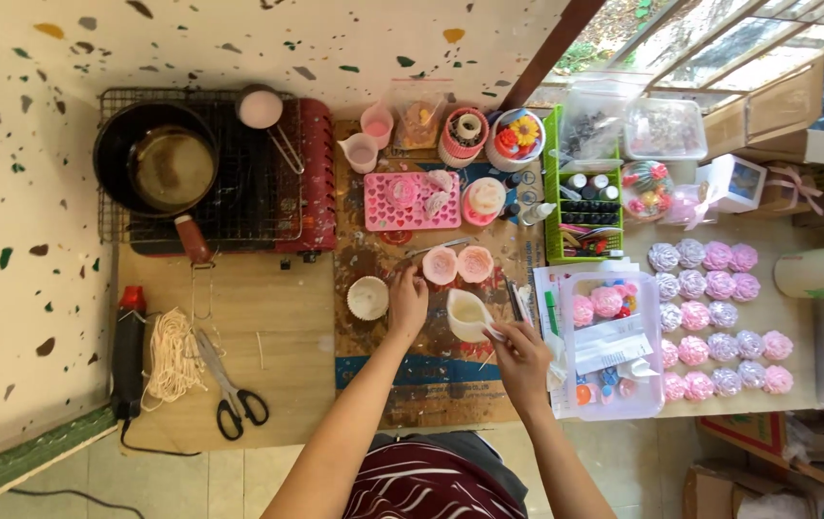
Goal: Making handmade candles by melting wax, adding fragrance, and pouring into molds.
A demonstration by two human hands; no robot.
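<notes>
Beside the 2 pink round moulds (457, 263), the right hand (519, 358) grips a small white jug (467, 314) by its handle; left hand (408, 300), fingers curled loosely, rests nearby. Pouring slowly and low should avoid spills.

Single head view, looking steeply down from above, moderately near, over cluttered worktable (268, 317), floor at bottom edge

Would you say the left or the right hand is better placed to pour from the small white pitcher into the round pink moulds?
Probably the right hand: it already grips the small white pitcher by its handle. The left hand rests nearer the round pink moulds, seemingly free to steady them.
</notes>
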